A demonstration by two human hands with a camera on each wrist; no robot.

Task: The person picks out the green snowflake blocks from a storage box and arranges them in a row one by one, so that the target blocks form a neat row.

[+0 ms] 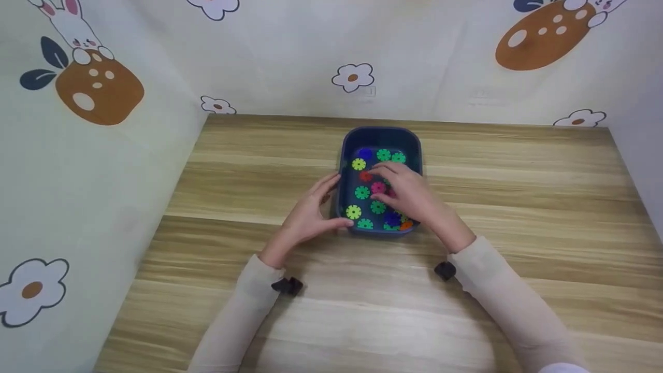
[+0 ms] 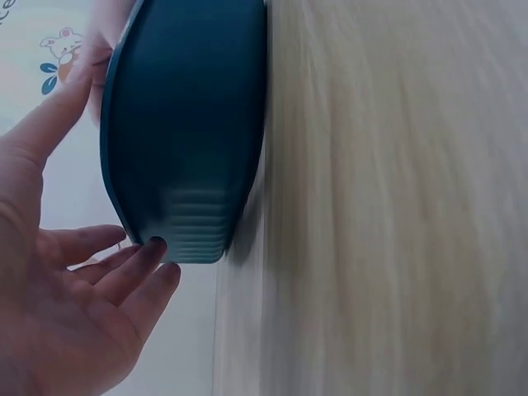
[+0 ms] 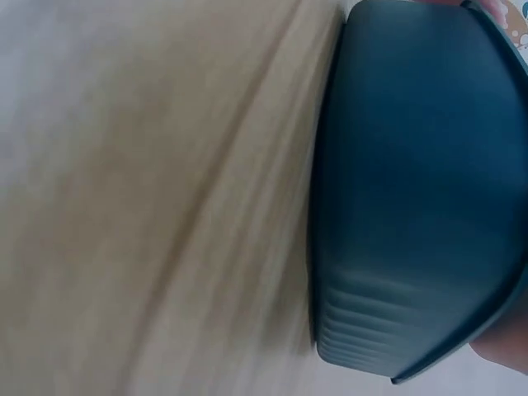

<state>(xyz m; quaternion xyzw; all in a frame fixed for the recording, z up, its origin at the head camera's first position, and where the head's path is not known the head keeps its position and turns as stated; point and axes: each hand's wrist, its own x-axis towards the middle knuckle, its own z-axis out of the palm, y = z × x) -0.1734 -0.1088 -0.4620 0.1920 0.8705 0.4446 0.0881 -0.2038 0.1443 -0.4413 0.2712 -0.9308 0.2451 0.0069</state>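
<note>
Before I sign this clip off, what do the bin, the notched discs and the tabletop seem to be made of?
Bin: probably moulded plastic, smooth and satiny, with ridges formed in its wall.
Notched discs: likely plastic, judging by bright, even colour; finish unclear at this size.
Tabletop: wood or wood-look laminate; streaked grain, soft sheen.

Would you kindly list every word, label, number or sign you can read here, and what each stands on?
Nothing reads in full.
Lettering on the wall, left-wrist view: perhaps "ce", cut off by the picture's edge.
Marks on the wall, head view: too faint to read.
Tray and discs: no lettering visible.
</note>
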